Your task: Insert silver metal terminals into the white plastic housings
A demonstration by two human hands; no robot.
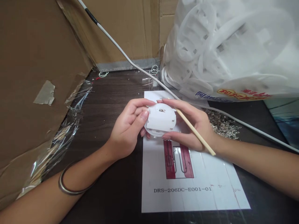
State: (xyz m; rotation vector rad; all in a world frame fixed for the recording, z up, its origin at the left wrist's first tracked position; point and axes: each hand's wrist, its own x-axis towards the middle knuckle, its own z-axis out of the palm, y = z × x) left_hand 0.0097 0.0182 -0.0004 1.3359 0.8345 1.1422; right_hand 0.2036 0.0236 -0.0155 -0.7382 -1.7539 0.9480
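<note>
Over the printed sheet [193,186] on the dark tabletop [116,193], both hands cradled a round white plastic part [160,119]. The left hand [127,130] closed on its left edge, thumb pressed on top; the right hand [191,127] gripped the other side, pinching a thin wooden stick [195,132] too. Small metal contacts seemed already seated in the part, though how many remained I couldn't tell. Just beyond lay a scatter of tiny metal pieces [221,124], a white cable [140,67], and a bag [233,49] full of similar white parts, apparently unworked. Cardboard walls [35,62] crowded the left side.
</note>
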